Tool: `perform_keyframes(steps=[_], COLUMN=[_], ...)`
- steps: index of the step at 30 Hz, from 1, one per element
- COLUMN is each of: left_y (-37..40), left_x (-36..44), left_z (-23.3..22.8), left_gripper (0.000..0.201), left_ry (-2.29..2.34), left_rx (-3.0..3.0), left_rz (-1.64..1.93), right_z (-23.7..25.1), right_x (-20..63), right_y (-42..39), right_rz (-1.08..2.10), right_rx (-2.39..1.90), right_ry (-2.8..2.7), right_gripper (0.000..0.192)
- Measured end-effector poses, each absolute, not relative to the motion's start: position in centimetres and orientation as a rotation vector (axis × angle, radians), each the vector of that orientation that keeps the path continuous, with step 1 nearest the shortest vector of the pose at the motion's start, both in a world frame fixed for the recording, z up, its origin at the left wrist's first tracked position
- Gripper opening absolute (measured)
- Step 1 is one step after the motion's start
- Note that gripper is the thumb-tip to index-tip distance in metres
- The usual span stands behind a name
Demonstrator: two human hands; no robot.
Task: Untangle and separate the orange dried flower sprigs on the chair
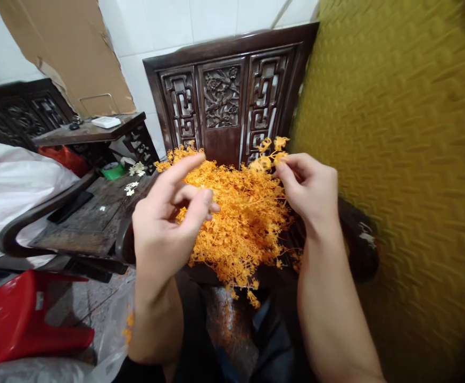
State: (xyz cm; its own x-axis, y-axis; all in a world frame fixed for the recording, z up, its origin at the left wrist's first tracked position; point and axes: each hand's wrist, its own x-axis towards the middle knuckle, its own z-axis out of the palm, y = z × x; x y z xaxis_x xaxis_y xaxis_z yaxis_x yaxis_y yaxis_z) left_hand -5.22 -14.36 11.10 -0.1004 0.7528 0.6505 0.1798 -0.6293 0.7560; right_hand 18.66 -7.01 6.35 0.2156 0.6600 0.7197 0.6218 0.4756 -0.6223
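Head view: your right hand point(314, 187) pinches a small, branching orange flower sprig point(270, 155) between thumb and fingers. Your left hand point(163, 221) holds thumb and forefinger wide apart, above the bushy orange flower pile point(240, 226) before the carved, dark-brown wooden chair back point(222, 142).

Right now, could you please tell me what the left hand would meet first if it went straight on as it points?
The left hand would probably meet the bushy heap of orange flower sprigs first, though depth is unclear.

The head-worn camera looks forward and down from close above the hands point(158, 223), its right edge seemingly blurred.
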Motion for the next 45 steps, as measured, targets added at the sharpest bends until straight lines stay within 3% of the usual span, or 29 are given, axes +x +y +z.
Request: perform_keyframes(steps=[2, 6, 9, 13, 16, 19, 22, 26, 34, 37, 41, 45], left_y=[-13.5, -10.5, -8.9, -8.1, -8.3, -8.7, -9.0, -9.2, -9.4, -8.7, -7.0, -6.9], left_x=[-5.7, -5.9, -5.7, -5.6, -5.3, -4.8, -4.4, -4.5, -3.9, -4.1, -6.7, -8.0], left_z=[10.8, 9.5, 8.6, 8.0, 8.1, 8.3, 8.4, 8.5, 8.1, 7.8, 8.1, 9.0], left_gripper=[0.017, 0.014, 0.005, 0.014, 0.038, 0.038, 0.033, 0.032, 0.032, 0.033, 0.043, 0.040], left_ry=[0.987, 0.855, 0.834, 0.913, 0.919, 0.848, 0.851, 0.876, 0.854, 0.866, 0.973, 0.892], left_rx=[1.727, 1.642, 1.569, 1.573, 1.756, 1.845, 1.825, 1.801, 1.717, 1.606, 1.212, 1.128], left_rz=[1.749, 1.629, 1.552, 1.460, 1.268, 1.195, 1.312, 1.459, 1.559, 1.635, 2.002, 1.939], right_z=[6.7, 7.5, 7.5, 7.7, 8.0, 8.1, 8.0, 7.8, 8.4, 8.8, 9.1, 9.0], right_x=[18.7, 16.8, 15.7, 14.9, 14.4, 13.9, 13.7, 13.4, 12.7, 12.6, 13.6, 14.5], right_y=[-7.6, -9.2, -9.7, -10.3, -10.8, -11.0, -10.7, -10.3, -10.8, -11.0, -12.0, -12.4], right_rz=[0.115, 0.262, 0.436, 0.479, 0.490, 0.494, 0.433, 0.277, 0.142, 0.164, 0.320, 0.447], right_rx=[-1.052, -0.941, -0.874, -0.794, -0.727, -0.724, -0.810, -0.923, -0.782, -0.739, -0.674, -0.723], right_ry=[-1.556, -1.705, -1.713, -1.806, -1.873, -1.909, -1.876, -1.840, -1.933, -1.922, -1.902, -1.632], right_gripper=[0.017, 0.012, 0.022, 0.025, 0.025, 0.027, 0.027, 0.013, 0.016, 0.017, 0.016, 0.011])
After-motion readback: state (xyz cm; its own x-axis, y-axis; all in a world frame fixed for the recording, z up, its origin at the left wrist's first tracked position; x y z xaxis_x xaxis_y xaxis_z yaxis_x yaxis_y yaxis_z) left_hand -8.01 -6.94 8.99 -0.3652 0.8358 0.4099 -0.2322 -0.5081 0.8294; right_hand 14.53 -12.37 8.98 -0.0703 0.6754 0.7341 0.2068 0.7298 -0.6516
